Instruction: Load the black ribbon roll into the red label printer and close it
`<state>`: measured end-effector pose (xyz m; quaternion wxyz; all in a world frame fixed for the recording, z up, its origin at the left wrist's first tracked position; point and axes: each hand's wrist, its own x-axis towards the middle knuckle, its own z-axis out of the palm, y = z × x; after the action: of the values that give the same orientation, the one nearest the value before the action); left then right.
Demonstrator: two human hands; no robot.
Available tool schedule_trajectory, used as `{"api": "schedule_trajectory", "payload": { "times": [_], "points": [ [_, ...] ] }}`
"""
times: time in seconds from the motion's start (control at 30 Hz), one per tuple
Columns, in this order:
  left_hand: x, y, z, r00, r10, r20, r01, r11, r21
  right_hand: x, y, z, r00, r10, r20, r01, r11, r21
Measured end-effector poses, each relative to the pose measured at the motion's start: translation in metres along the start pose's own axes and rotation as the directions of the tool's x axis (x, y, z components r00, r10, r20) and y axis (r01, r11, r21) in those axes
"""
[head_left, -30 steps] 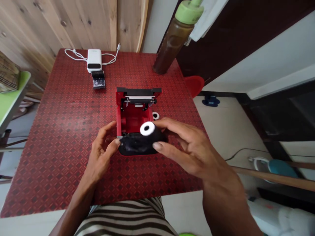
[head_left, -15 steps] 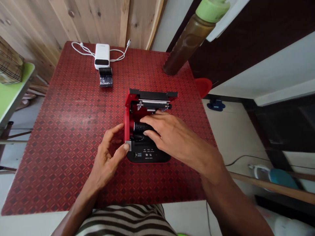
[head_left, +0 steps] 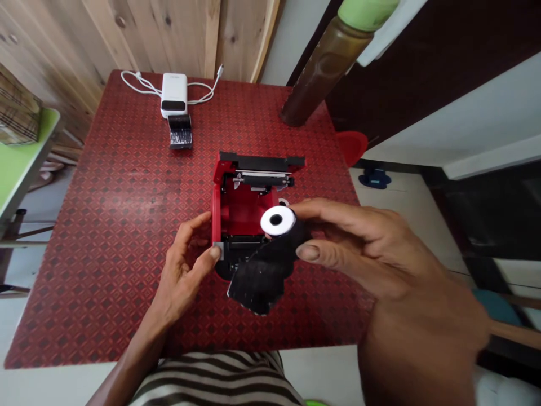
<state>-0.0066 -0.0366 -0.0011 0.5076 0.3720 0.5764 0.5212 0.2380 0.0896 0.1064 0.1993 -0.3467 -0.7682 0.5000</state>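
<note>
An open red thermal printer (head_left: 245,211) sits mid-table on a red patterned tabletop (head_left: 105,254), its black-edged lid folded back. My right hand (head_left: 363,248) holds a black paper roll (head_left: 266,276) above the printer's front, pinched between thumb and fingers. The roll's white core (head_left: 278,220) faces up, and a loose black strip hangs down from it. My left hand (head_left: 183,265) grips the printer's left wall, its thumb on a small grey tab (head_left: 217,251). A white ring (head_left: 285,202) is partly hidden behind my right hand.
A white power bank (head_left: 173,95) with a white cable and a small black object (head_left: 180,131) lie at the table's far end. A brown bottle with a green cap (head_left: 325,70) stands at the far right corner. A green surface (head_left: 25,152) lies left.
My right hand has lifted the black roll out of the printer's compartment and moved it up and right, with a strip now hanging loose. My left hand stays on the printer.
</note>
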Motion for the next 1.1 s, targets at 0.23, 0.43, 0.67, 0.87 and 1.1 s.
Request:
{"api": "schedule_trajectory", "payload": {
  "times": [0.23, 0.43, 0.67, 0.87, 1.1],
  "points": [
    [0.001, 0.0, 0.0, 1.0, 0.03, 0.001, -0.03, 1.0, -0.004, 0.005, 0.007, 0.006, 0.995, 0.012, 0.098, -0.003, 0.996, -0.093],
    [0.002, -0.002, -0.001, 0.998, 0.064, 0.001, -0.064, 0.998, 0.017, 0.023, 0.01, 0.035, 1.0, -0.007, -0.005, 0.003, 0.815, -0.58],
    [0.001, -0.003, 0.0, 0.998, 0.06, -0.003, -0.06, 0.998, -0.005, 0.038, 0.003, 0.051, 0.996, 0.093, 0.004, -0.062, 0.695, -0.716],
    [0.001, -0.002, 0.001, 0.999, 0.049, -0.001, -0.049, 0.998, -0.026, 0.052, 0.006, 0.059, 0.992, 0.116, 0.038, -0.046, 0.647, -0.761],
    [0.0, -0.001, 0.0, 1.0, 0.016, 0.001, -0.016, 1.0, 0.004, 0.048, 0.009, 0.066, 0.999, 0.046, -0.018, -0.043, 0.644, -0.763]
  ]
}}
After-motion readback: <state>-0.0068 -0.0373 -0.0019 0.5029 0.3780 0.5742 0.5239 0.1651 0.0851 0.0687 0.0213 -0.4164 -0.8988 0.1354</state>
